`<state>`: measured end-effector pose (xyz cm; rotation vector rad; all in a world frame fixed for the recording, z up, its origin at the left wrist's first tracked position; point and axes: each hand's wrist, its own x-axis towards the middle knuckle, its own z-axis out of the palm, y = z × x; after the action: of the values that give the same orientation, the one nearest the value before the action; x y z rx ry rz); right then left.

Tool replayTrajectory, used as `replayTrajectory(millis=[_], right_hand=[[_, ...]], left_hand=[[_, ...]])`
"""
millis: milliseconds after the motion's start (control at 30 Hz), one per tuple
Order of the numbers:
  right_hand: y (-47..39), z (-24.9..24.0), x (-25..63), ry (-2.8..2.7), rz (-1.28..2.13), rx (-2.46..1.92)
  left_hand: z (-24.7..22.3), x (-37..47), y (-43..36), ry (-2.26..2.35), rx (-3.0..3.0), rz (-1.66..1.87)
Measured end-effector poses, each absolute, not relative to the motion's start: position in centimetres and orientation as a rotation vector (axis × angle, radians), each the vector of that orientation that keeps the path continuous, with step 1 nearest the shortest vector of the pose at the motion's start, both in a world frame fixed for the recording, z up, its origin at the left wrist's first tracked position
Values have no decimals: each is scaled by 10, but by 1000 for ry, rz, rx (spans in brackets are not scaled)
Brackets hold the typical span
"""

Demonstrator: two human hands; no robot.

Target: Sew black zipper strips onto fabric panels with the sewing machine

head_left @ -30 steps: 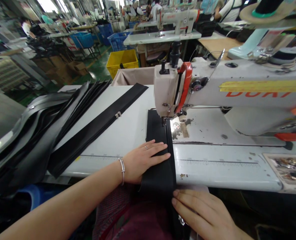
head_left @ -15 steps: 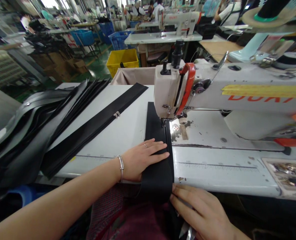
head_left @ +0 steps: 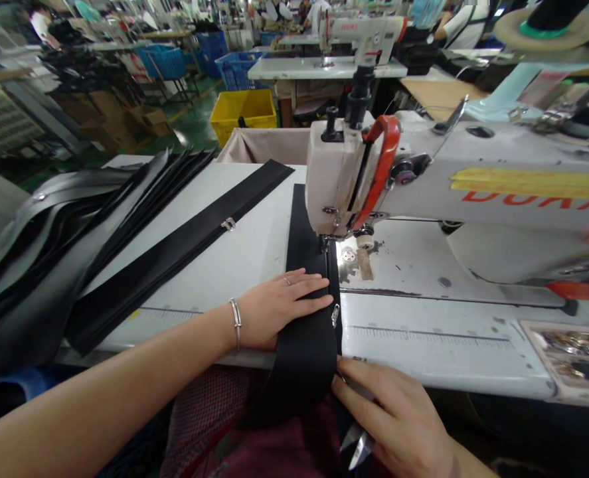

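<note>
A long black strip (head_left: 304, 252) of leather-like material runs under the presser foot of a white sewing machine (head_left: 336, 192), its near end curling down over the table edge. My left hand (head_left: 287, 307) lies flat on the strip, fingers stretched toward its right edge. A zipper (head_left: 338, 338) lies along that edge, and its metal zipper pull (head_left: 335, 315) shows just right of my left fingertips. At the table's front edge, my right hand (head_left: 396, 411) pinches the zipper edge between its fingers. Scissors (head_left: 358, 448) stick out beneath my right palm, their handles hidden.
Another black strip with metal zipper pulls (head_left: 229, 224) lies slantwise on the white table (head_left: 254, 265). Left of it is a pile of black strips (head_left: 75, 219). A parts tray (head_left: 568, 352) is at the right. Behind stand a yellow crate (head_left: 242, 113) and other machines.
The strip has moved away from me under the presser foot. A metal zipper pull now shows between my hands. My right hand has shifted slightly left and forward.
</note>
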<state>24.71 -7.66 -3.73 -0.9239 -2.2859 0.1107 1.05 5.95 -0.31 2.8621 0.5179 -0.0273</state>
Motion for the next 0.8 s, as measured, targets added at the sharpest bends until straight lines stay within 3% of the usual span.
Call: replayTrajectory(millis=[600,800], right_hand=[[-69,-33,245,-2355,264,-772],[-71,-28,245,-2376,213,-799]], left_hand=[[-4,13,82,588,2801,93],[-14,5,-11,1581,2295,567]])
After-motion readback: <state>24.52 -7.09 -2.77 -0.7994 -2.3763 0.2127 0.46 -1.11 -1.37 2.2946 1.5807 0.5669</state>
